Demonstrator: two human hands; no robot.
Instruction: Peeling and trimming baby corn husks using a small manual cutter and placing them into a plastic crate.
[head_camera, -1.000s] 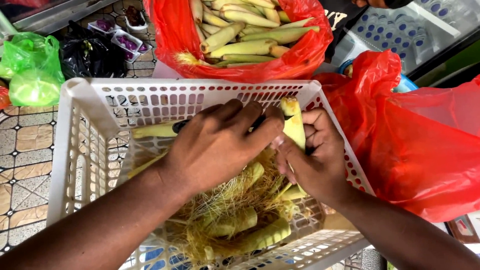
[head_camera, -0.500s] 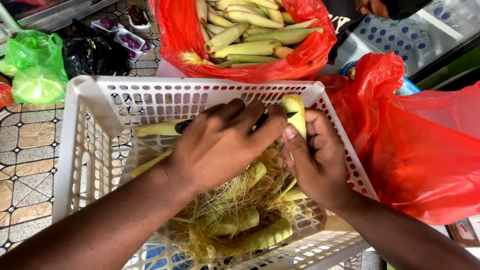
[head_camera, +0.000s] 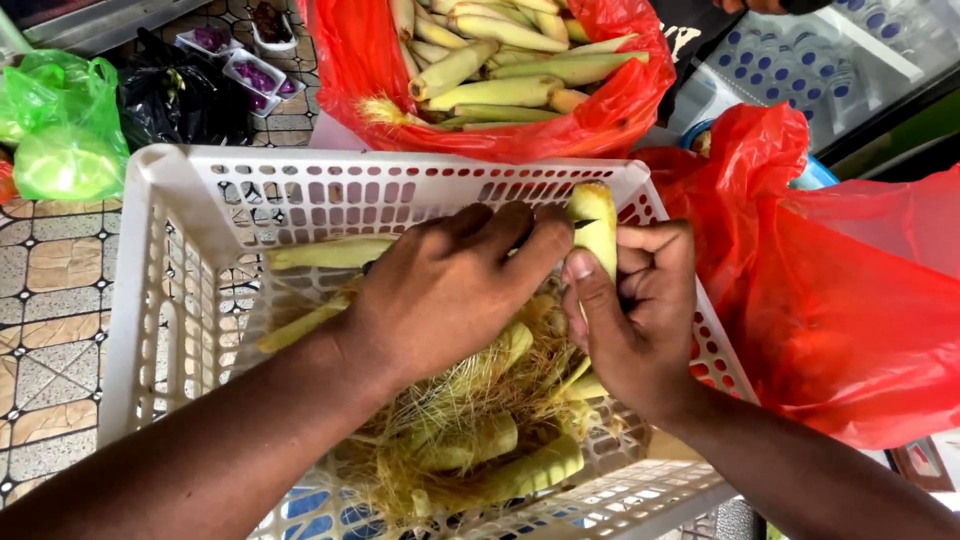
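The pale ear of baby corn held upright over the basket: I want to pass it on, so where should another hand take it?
Take the baby corn by its free upper end, coming from above. The right hand wraps its lower half, and the left hand presses at its left side, so probably only the top stands clear above the white basket.

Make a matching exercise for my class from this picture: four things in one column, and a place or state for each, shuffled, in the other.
Things
1. baby corn ear
2. white basket
3. green bag
4. red bag of corn

Places or states
A. on the tiled floor at far left
B. held upright in the right hand, with the left hand at its top
C. beyond the basket's far rim, open and full of unpeeled ears
D. holds husks and silk under both hands

Pairs: 1-B, 2-D, 3-A, 4-C
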